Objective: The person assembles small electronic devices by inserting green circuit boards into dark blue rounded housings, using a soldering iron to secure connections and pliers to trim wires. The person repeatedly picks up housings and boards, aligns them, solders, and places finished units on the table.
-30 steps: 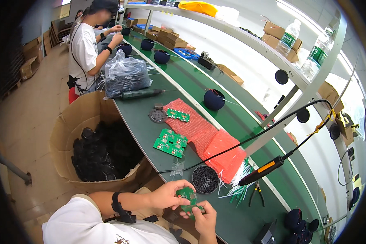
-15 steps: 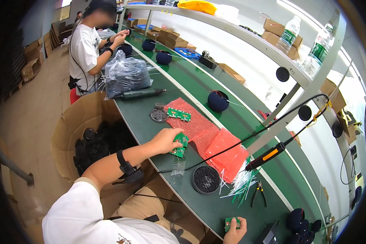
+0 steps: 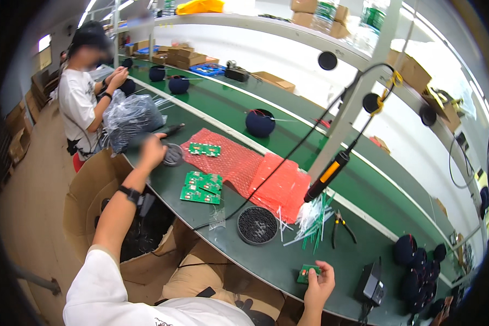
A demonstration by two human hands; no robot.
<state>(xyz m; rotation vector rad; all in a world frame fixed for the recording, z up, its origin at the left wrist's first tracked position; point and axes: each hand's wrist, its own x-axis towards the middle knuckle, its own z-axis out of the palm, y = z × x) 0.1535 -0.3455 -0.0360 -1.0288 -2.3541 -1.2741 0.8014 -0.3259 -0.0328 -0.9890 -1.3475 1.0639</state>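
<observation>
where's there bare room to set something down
Bare table: between the dish of black bits, the pliers and the right hand. Bare belt: between the blue ball beyond the red wrap and the next ball. Crowded: around the thin ties, and rightward by the black box and dark balls.

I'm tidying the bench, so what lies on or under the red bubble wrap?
A green circuit board lies on the left part of the red bubble wrap; anything beneath it is hidden.

Head cam, facing dn @ bench point(image 3: 285, 255).
</observation>
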